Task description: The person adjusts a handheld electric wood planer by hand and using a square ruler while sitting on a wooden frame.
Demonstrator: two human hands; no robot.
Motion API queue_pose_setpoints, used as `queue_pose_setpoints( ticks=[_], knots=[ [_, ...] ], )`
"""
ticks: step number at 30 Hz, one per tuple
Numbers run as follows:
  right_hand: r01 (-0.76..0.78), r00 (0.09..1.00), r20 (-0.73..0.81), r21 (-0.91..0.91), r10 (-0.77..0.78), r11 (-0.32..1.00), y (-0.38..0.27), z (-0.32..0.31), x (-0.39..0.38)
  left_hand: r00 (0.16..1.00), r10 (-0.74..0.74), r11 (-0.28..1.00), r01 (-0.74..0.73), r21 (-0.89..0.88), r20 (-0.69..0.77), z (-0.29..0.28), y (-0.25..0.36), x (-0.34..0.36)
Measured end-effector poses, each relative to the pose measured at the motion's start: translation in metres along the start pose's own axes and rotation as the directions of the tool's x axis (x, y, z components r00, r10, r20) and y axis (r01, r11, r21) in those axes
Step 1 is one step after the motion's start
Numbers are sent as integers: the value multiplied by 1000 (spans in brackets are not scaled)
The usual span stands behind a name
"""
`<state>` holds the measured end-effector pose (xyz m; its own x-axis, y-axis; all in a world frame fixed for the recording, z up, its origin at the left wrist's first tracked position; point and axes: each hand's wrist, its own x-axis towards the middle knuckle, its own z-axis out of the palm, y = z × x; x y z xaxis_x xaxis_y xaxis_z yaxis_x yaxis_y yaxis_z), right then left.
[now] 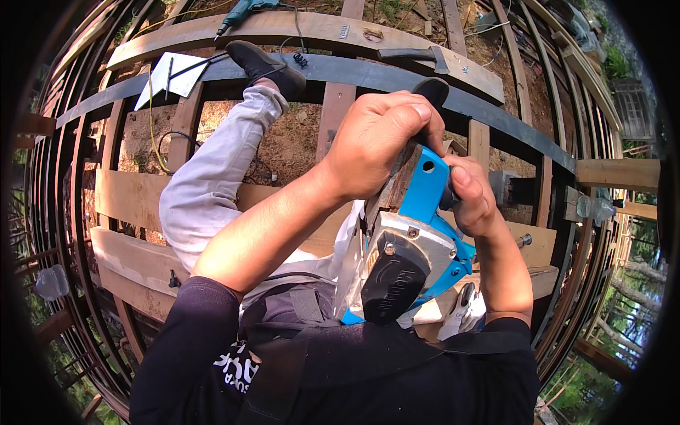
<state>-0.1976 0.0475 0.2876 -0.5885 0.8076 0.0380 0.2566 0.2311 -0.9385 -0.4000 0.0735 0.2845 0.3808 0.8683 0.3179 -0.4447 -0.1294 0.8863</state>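
An electric planer (425, 237) with a blue body, pale metal side and black belt cover stands tilted up in front of my torso. Curled over its far end is my left hand (379, 145), thumb and fingers pressed together at the edge; its fingertips are partly hidden. My right hand (473, 195) is closed against the planer's right side just below, and the part under those fingers is mostly out of sight. A white and black object (462, 312) lies by the planer's near right side, its kind unclear.
Wooden planks (134, 258) and a dark metal beam (340, 71) cross the frame, with gaps showing earth below. Ahead lie a teal power drill (248, 13), a hatchet (418, 57) and a white sheet (185, 76) with black strips. A yellow cord (154, 134) runs at left.
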Motion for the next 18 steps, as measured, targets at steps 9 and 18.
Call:
queue_pose_setpoints(
  ticks=[9,18],
  knots=[
    [233,951,-100,-388,-292,892,10,-6,-1,1000,27,999,-27,20,5,-1,-2,-1],
    [-264,961,-19,256,277,930,-13,11,0,1000,14,998,-14,55,-5,-1,-8,0]
  ],
)
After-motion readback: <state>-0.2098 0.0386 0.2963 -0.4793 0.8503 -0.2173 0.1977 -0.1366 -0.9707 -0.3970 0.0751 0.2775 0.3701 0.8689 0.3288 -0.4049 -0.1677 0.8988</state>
